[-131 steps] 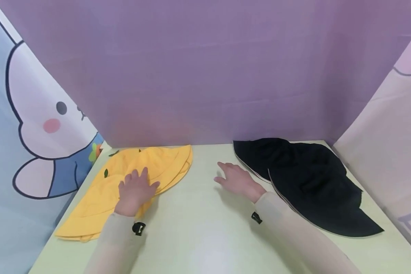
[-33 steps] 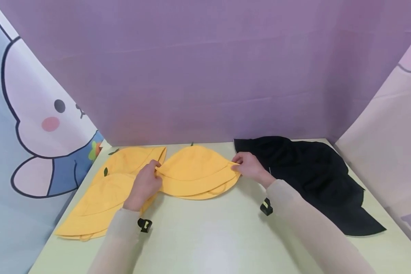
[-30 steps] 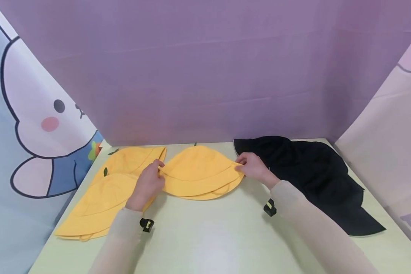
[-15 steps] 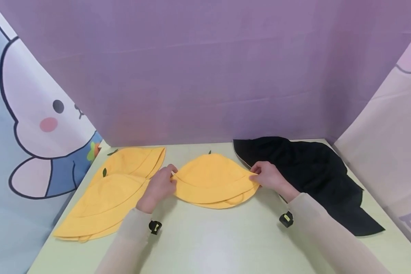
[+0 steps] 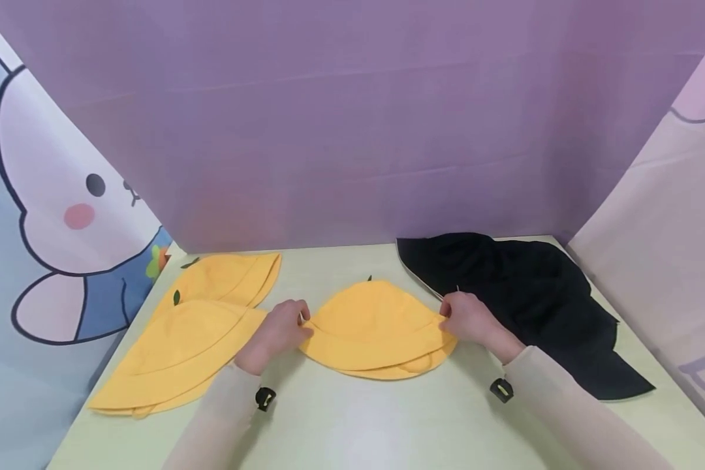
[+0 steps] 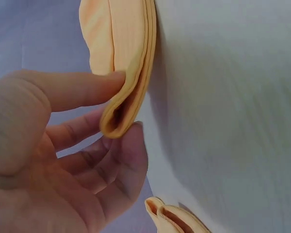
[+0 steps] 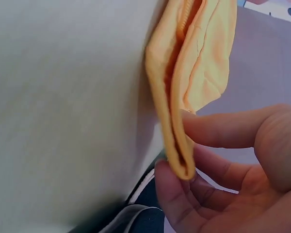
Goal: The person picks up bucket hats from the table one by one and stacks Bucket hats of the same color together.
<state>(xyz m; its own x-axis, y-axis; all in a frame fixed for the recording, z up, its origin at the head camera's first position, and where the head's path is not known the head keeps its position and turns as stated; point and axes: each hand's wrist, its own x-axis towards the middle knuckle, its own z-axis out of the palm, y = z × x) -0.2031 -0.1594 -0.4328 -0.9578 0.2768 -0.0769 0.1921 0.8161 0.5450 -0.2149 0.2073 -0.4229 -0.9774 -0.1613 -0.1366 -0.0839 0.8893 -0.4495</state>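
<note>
A yellow bucket hat (image 5: 378,329), folded flat with a small green leaf at its top, lies between my hands in the head view. My left hand (image 5: 279,334) pinches the left end of its brim; the left wrist view shows the thumb on one side of the folded brim (image 6: 131,63) and fingers on the other. At the opposite end, my right hand (image 5: 474,324) pinches the brim corner. The right wrist view shows that doubled edge (image 7: 172,126) between thumb and fingers. The brim sits close over the table.
Two more yellow hats, a front one (image 5: 170,352) and one behind (image 5: 223,274), overlap at the left. Black hats (image 5: 529,300) overlap at the right, partly behind my right arm. A purple curtain (image 5: 352,130) borders the back of the pale table (image 5: 352,431).
At first both hands were open, the left resting on the yellow pile. Now both hold one yellow hat, moved right off the pile, then toward me to the table's middle.
</note>
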